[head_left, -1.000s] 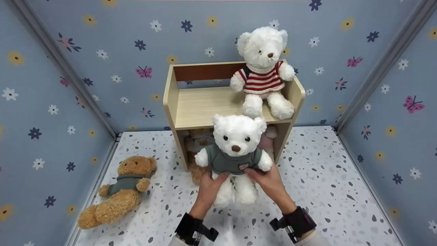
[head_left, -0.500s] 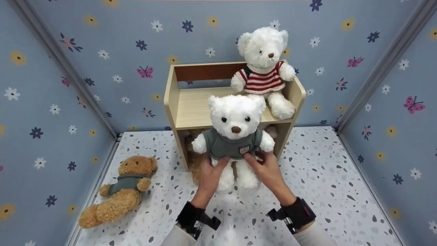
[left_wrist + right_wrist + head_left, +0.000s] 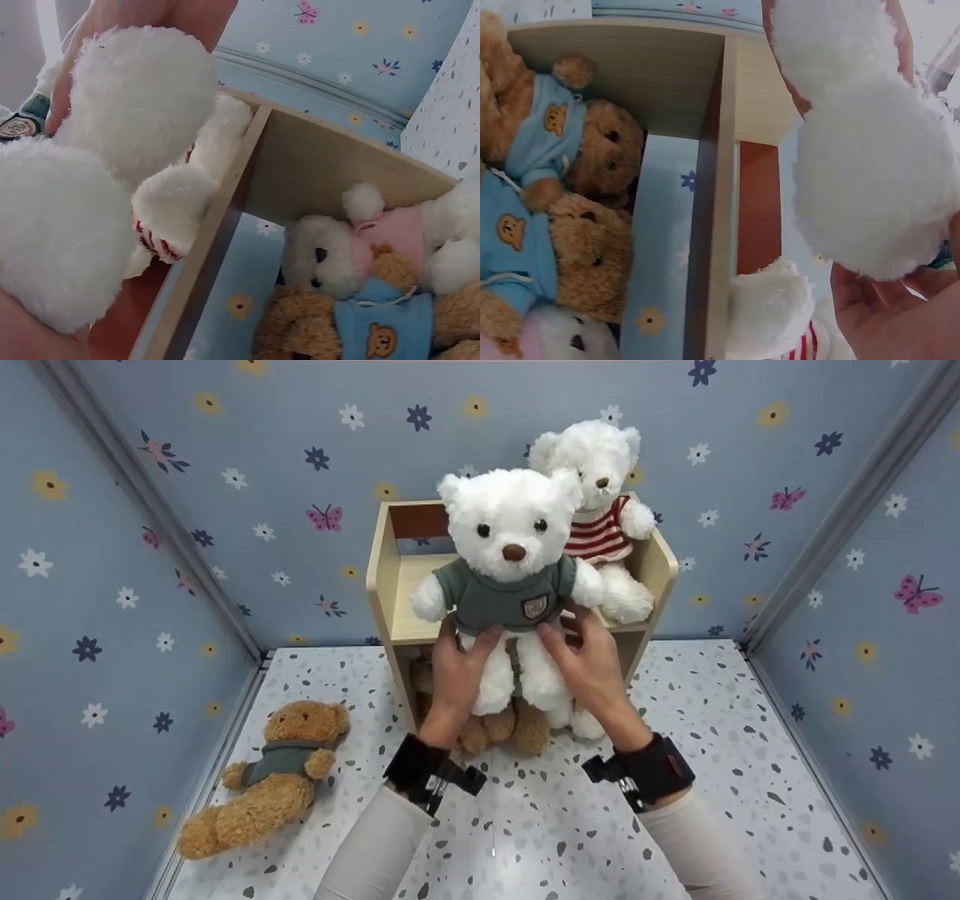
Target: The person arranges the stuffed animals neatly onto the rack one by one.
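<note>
A white teddy bear in a dark green sweater is held upright in front of the shelf. My left hand grips its lower body on one side, and my right hand grips the other, thumbs across the front. Behind it, another white bear in a red-striped sweater sits at the right of the upper shelf, partly hidden. In the right wrist view, brown bears in light blue hoodies sit in the lower compartment. The left wrist view shows a white bear in pink beside them.
A brown bear in a green sweater lies on the speckled floor at the left. Flower-patterned walls enclose the sides and back. The shelf's right side panel stands close to the striped bear.
Both hands have raised the green-sweatered bear from the front of the lower compartment to the upper shelf's height. It now covers part of the striped bear, and brown feet show below it.
</note>
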{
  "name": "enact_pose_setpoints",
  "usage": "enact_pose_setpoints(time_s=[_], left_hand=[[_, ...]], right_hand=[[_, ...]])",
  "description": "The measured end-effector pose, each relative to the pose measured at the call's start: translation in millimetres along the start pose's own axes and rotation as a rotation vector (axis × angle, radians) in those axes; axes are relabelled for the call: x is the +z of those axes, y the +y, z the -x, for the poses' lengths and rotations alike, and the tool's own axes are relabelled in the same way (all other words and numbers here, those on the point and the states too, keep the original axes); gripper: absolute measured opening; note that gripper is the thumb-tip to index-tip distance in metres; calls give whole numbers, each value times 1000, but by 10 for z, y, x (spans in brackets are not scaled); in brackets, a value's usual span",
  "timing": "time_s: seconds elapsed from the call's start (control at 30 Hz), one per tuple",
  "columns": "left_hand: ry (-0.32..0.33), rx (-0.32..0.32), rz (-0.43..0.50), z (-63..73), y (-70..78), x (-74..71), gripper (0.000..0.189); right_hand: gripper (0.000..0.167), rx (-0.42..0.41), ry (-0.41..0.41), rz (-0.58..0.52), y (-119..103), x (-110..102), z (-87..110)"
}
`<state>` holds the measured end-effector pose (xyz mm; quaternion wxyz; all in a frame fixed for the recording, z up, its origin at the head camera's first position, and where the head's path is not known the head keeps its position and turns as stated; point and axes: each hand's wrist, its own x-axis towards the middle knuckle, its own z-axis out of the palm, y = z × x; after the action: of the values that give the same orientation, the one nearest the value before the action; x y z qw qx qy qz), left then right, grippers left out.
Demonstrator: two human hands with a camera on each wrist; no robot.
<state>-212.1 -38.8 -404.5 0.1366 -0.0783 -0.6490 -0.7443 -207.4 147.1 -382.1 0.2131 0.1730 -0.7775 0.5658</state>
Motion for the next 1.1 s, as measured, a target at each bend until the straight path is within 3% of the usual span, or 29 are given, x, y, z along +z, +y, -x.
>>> enact_pose_setpoints(time_s=[0.1,0.33,0.6,0.8,0.93,1.1], left_hand=[[-5,17,-13,-122,56,20,69],[-15,-36,-99,-342,126,-10,66],[53,-48,-191,-593,148,-51,58],[102,-81,-250,-738,96,-52,53],[125,-108,-276,-830,60,-58,51],[157,-144,-323,-966,28,-83,49]], right_hand=[[52,-26,4,14,-40,9,-150],[53,-57,14,107,-57,66,-417],[49,-69,9,201,-19,126,-660],[37,-161,25,312,82,69,-617],[31,-258,61,350,173,-20,-496],[26,-301,99,359,275,-165,-284]])
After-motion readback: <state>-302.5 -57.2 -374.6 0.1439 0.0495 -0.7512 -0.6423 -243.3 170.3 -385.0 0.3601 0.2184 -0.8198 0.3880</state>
